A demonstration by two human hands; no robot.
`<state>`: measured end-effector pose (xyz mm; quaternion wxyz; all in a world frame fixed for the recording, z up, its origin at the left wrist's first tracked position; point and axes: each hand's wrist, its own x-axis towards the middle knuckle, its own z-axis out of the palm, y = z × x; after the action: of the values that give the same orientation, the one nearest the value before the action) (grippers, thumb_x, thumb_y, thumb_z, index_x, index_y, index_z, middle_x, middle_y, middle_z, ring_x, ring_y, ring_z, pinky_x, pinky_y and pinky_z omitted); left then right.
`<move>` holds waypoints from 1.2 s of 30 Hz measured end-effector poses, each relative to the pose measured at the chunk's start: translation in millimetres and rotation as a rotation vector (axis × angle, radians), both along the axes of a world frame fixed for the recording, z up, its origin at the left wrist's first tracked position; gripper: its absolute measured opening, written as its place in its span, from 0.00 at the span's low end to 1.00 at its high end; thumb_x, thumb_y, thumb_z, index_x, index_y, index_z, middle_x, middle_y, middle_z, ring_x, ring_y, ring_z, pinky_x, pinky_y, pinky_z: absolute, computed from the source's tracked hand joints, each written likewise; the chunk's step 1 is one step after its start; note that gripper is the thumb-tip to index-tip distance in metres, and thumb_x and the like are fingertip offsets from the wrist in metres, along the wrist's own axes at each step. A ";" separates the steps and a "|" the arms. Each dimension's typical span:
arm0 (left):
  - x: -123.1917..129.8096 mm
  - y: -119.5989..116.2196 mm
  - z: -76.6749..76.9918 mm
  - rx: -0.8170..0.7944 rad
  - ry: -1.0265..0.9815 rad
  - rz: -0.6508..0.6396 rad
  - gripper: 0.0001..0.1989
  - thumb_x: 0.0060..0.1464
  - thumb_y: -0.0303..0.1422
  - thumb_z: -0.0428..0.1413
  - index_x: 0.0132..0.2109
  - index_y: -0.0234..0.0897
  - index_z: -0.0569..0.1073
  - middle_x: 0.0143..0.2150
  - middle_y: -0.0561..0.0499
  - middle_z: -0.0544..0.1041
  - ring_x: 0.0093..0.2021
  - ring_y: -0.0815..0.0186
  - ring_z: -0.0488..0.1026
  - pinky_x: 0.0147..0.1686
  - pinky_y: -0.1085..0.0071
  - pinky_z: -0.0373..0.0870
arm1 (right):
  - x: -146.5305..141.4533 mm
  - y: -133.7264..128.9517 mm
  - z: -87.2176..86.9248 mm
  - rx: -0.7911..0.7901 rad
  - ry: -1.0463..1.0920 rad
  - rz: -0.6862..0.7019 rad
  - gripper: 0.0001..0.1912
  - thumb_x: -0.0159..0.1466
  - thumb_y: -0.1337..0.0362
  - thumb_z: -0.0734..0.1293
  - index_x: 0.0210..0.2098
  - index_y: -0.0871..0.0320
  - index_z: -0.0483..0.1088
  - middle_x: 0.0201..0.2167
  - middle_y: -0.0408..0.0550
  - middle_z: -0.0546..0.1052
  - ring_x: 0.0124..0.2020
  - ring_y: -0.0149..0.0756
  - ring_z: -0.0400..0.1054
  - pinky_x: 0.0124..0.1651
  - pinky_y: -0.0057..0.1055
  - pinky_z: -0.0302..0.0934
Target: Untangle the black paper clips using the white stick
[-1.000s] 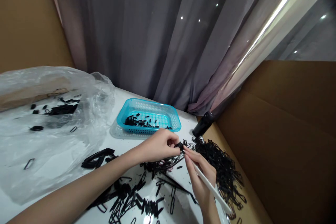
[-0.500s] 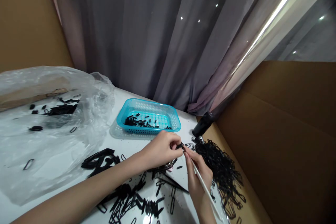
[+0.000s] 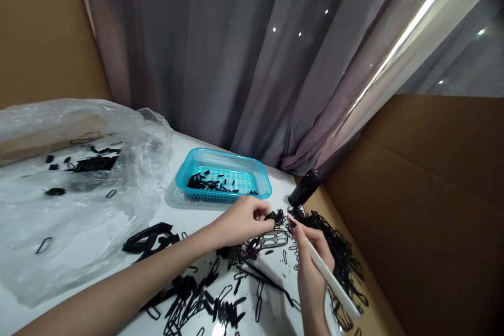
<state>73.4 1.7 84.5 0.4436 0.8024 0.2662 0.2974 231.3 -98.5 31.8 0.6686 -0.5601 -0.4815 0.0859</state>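
My left hand (image 3: 249, 218) is closed in a pinch on a small black piece (image 3: 279, 216), which sticks out past the fingertips. To its right, my right hand (image 3: 314, 254) grips a slim white pen-like tool (image 3: 334, 282) with a dark tip. That tip points up and left, a small gap away from the black piece. Under the left hand lies a black frame with open cells (image 3: 274, 239). Small black loops and slivers (image 3: 226, 311) are scattered over the white table nearer to me.
Behind the hands stands a blue basket (image 3: 262, 168) holding small black slivers. A black bottle (image 3: 305, 188) leans at the right, behind a heap of black loops (image 3: 346, 257). Clear plastic (image 3: 79, 220) covers the left side. Cardboard walls and a grey curtain (image 3: 205, 52) enclose the table.
My right hand has moved right with the white tool, away from the black piece in my left hand. The left hand is almost still, and the celled frame beneath shows more.
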 end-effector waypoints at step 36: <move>5.9 -4.6 -6.7 0.122 -0.067 0.021 0.14 0.51 0.31 0.52 0.21 0.37 0.58 0.27 0.55 0.63 0.31 0.67 0.63 0.32 0.71 0.55 | 3.9 3.9 4.8 -0.054 0.205 -0.016 0.13 0.61 0.56 0.71 0.38 0.59 0.77 0.40 0.50 0.81 0.42 0.41 0.76 0.47 0.36 0.70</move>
<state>79.4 -2.8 77.9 0.3993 0.8147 0.2411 0.3445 235.2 -94.5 36.6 0.6996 -0.5700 -0.4038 0.1502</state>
